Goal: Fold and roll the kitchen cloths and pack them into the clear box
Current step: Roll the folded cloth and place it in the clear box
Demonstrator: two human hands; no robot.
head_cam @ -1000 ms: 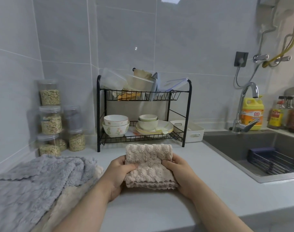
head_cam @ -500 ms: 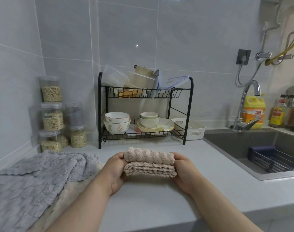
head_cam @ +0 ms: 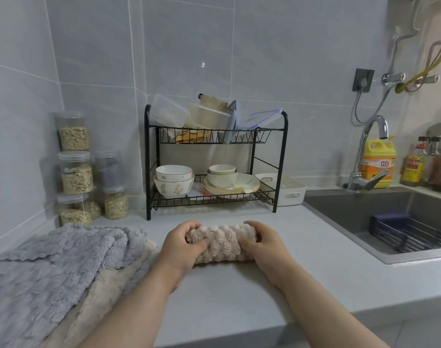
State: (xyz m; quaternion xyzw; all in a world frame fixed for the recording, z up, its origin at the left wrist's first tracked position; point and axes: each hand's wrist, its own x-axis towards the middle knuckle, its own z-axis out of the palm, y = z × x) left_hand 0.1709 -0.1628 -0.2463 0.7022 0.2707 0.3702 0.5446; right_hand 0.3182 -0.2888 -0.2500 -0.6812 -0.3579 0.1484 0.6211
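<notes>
At lower centre of the frame, the beige cloth (head_cam: 220, 243) lies on the grey counter (head_cam: 227, 297) as a compact horizontal roll, one end in each of my hands. My left hand (head_cam: 181, 249) grips the left end, thumb on the near side and fingers curled over the top; my right hand (head_cam: 267, 247) grips the right end in the same way. Clamping both ends at once, I judge, prevents the plush layers from springing open and makes the roll even across its width before packing. At lower left, a grey cloth (head_cam: 51, 259) lies heaped over a second beige cloth (head_cam: 108, 285), both unfolded and close to my left forearm, presumably set within reach for their turn. Behind the roll, at mid-frame, stands a black two-tier dish rack (head_cam: 279, 162). Its upper shelf holds tilted clear containers (head_cam: 169, 114) and lids; one may be the box meant for packing, though I cannot tell which. The lower shelf carries bowls and plates. The sink (head_cam: 352, 217) occupies the right edge.
</notes>
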